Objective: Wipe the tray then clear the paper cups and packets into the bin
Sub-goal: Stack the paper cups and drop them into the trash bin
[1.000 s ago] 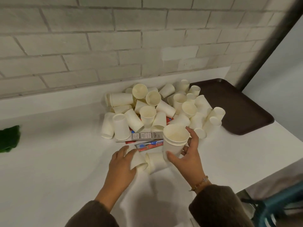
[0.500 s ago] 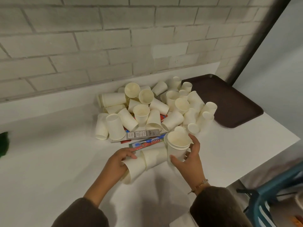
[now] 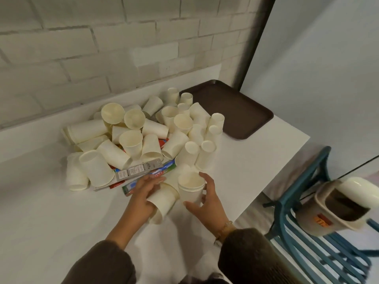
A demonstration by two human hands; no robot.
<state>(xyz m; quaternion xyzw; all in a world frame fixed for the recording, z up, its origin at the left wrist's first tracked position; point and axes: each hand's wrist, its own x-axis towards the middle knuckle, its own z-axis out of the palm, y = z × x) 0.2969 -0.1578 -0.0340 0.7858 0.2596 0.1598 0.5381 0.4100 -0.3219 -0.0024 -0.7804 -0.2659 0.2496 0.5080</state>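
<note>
I see packets [image 3: 139, 171] half buried under cups [image 3: 131, 140]. Left hand [image 3: 141, 193] grips 1 tipped cup [image 3: 164, 198], right hand [image 3: 207, 199] wraps the stack [image 3: 190, 187]. The bin [image 3: 336, 224] has newly entered view.

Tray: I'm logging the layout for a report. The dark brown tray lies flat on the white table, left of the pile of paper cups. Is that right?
Not quite. The head view shows the tray to the right of the cup pile, not left of it. The rest holds: it is dark brown and lies flat on the white table.
</note>
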